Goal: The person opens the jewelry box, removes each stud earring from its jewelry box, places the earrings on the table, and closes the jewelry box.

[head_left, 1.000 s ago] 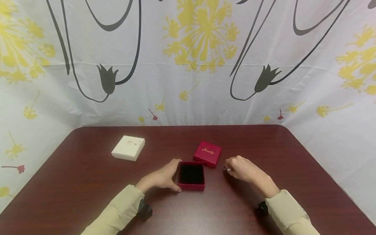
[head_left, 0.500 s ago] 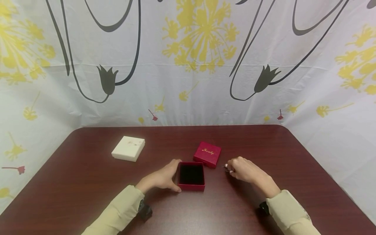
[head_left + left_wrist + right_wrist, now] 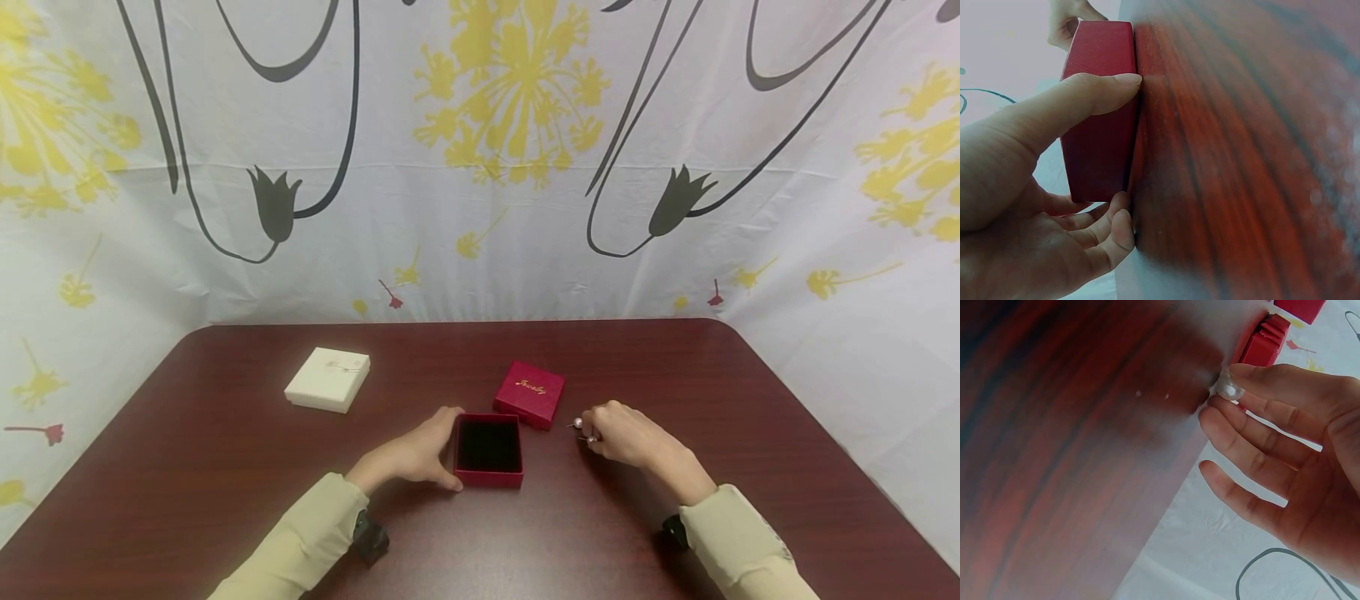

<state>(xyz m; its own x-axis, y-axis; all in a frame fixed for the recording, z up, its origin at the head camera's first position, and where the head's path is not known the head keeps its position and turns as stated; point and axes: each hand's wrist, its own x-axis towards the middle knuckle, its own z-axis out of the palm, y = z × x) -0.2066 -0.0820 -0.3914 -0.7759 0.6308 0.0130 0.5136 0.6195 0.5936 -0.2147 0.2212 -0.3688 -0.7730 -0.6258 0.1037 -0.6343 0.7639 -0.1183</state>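
Observation:
A red jewelry box base (image 3: 489, 479) with a black lining stands near the middle of the table. My left hand (image 3: 412, 451) holds its left side; the left wrist view shows the thumb across the red wall and fingers around the other end. Over to the right, my right hand (image 3: 628, 435) is low over the table, thumb and fingertips pinching pearl earrings. Two pearls with thin metal pins stick out in the head view, the upper earring (image 3: 577, 423) and the lower earring (image 3: 591, 438). Only one pearl (image 3: 1230, 389) shows clearly in the right wrist view.
Behind the base lies a red lid (image 3: 529, 393) with gold lettering, touching or very near its back right corner. A white box (image 3: 328, 379) sits at the back left of the dark wood table (image 3: 225, 467). A patterned curtain (image 3: 420, 125) hangs behind.
The right hand has shifted very slightly right, and the two pearls at its fingertips show apart more clearly. The left hand and the box base have stayed in place.

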